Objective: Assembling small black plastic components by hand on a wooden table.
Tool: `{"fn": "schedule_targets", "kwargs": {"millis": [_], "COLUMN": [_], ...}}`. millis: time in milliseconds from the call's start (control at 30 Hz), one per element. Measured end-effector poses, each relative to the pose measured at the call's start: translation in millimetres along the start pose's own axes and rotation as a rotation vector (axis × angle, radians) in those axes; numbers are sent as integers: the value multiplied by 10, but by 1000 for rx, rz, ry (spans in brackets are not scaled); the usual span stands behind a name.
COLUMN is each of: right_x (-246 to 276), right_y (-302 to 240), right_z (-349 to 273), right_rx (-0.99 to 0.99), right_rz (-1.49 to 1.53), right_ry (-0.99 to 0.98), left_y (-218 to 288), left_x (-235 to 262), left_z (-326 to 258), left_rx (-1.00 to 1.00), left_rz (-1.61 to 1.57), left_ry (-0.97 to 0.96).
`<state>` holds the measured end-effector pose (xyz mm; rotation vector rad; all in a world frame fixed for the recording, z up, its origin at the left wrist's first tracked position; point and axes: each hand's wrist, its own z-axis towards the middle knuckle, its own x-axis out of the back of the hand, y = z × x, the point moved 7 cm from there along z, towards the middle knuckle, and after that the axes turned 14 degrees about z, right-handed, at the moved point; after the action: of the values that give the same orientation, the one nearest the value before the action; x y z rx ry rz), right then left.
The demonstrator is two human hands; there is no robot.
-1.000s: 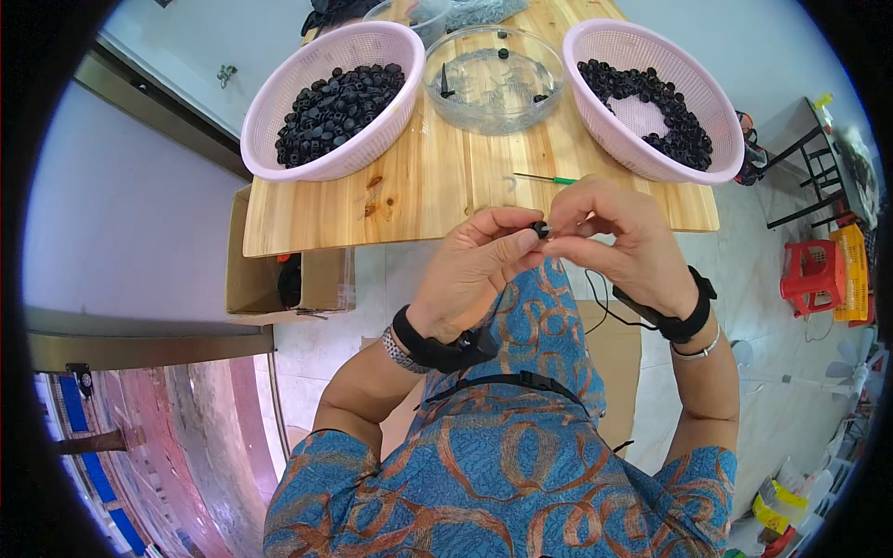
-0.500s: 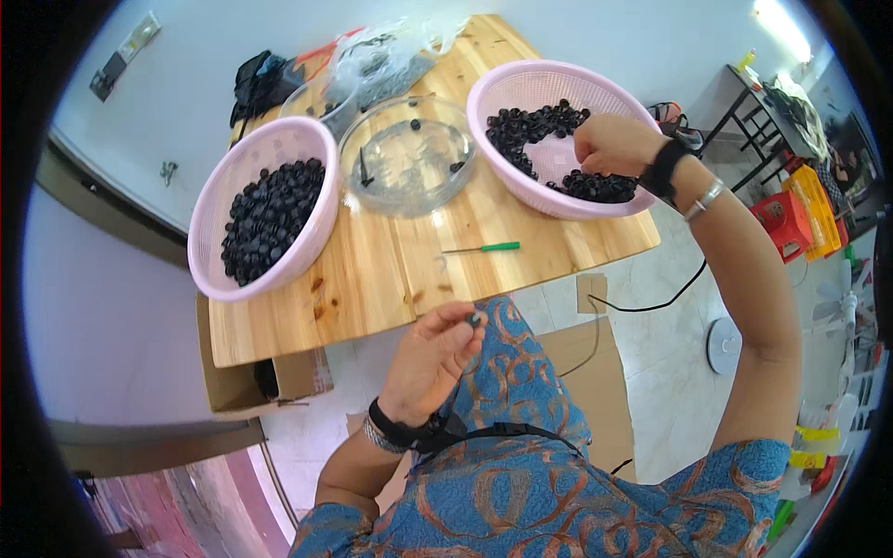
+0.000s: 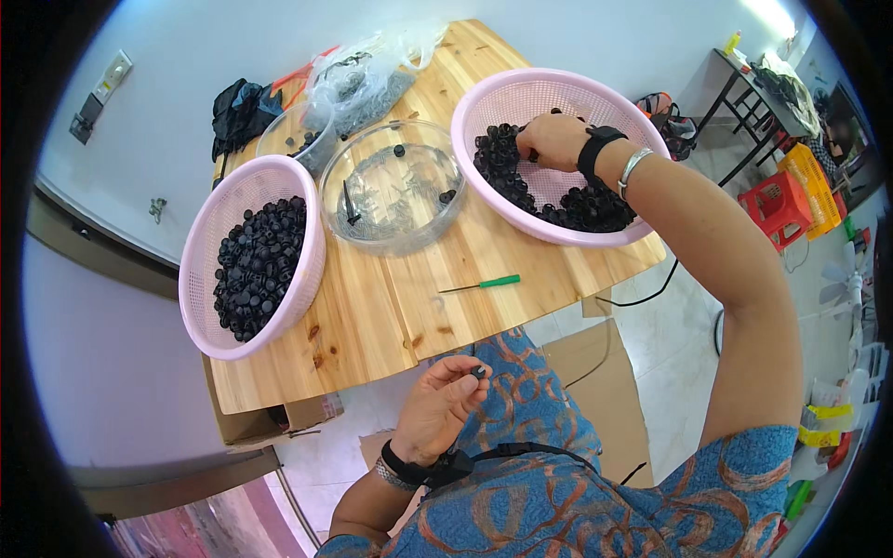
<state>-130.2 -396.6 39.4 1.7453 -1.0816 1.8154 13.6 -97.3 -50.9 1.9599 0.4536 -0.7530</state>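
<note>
Just in front of the table's near edge, my left hand (image 3: 437,407) pinches a small round black part (image 3: 478,372) between thumb and fingertips. My right hand (image 3: 555,142) reaches into the pink basket (image 3: 484,206) at the right, its bent fingers down among many black ring-shaped parts (image 3: 595,206). Its fingertips are partly hidden there, so what they grip is unclear. In the left pink basket (image 3: 191,307) lies a heap of black caps (image 3: 260,265). Between the baskets stands a clear round tub (image 3: 391,244) holding small clear pieces, a few black parts and a thin black pointed piece (image 3: 350,205).
A green-handled screwdriver (image 3: 498,281) lies on the wooden table (image 3: 372,335). Behind are another clear tub (image 3: 288,139), plastic bags (image 3: 358,88) and a dark bag (image 3: 242,116). Cardboard (image 3: 605,381) covers floor below; a red stool (image 3: 777,209) stands at far right.
My right hand has shifted left within the right basket, toward the rings at its left side. My left hand still pinches the black part. The view has tilted slightly, lowering the table in it.
</note>
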Motion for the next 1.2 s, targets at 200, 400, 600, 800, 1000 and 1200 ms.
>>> {"fn": "schedule_targets", "kwargs": {"millis": [200,400,600,800,1000,1200], "right_x": [-13,394,338,-89,-405,-812], "right_y": [-39,-611,-1617,-2098,-2034,-1781], "right_z": [-61,-469,-1294,-1670,-1761,-1774], "right_rx": [-26,34,295,410,351,79], "right_rz": [-69,832,848,526,748,1681], "right_ry": [-35,-4,190,446,551,339], "left_y": [-49,238,560,275,138,159], "left_x": [7,13,-103,-221,-209,-243], "left_z": [-40,-28,-32,-32,-79,-201], "left_rx": [12,-154,-354,-339,-416,-343], "left_rz": [22,-25,-96,36,67,78], "left_ry": [33,61,125,63,44,25]}}
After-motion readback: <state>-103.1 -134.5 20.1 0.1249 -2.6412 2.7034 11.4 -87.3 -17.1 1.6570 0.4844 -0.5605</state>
